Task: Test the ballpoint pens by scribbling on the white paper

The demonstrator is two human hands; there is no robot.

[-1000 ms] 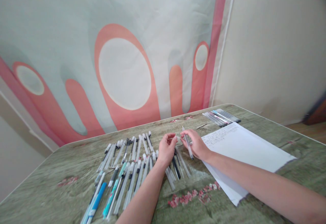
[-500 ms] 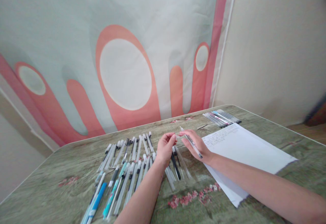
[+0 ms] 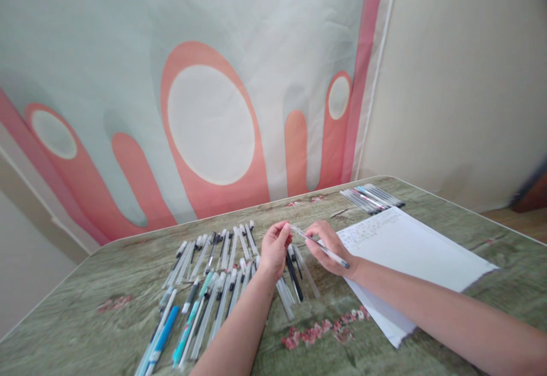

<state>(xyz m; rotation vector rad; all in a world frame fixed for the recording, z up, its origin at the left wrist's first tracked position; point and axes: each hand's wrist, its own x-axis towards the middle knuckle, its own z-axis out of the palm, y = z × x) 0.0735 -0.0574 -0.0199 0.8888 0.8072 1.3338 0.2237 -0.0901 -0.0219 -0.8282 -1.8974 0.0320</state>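
A slim clear pen with a dark end slants between my two hands above the table. My right hand is closed on its barrel. At the pen's far end my left hand pinches a small clear piece that looks like the pen cap, mostly hidden by the fingertips. The pen's tip meets this piece. Just below my hands lie a black pen and several clear pens. Under my right wrist is a white sheet of paper with handwriting along its top left.
Several capped pens lie in two rows at the left, among them a blue pen and a teal one. Another group of pens lies behind the paper. The patterned table ends at a printed backdrop.
My right hand has tilted the pen lower, bringing its tip to the small clear piece in my left fingers. The fingers of my right hand have curled further round the barrel.
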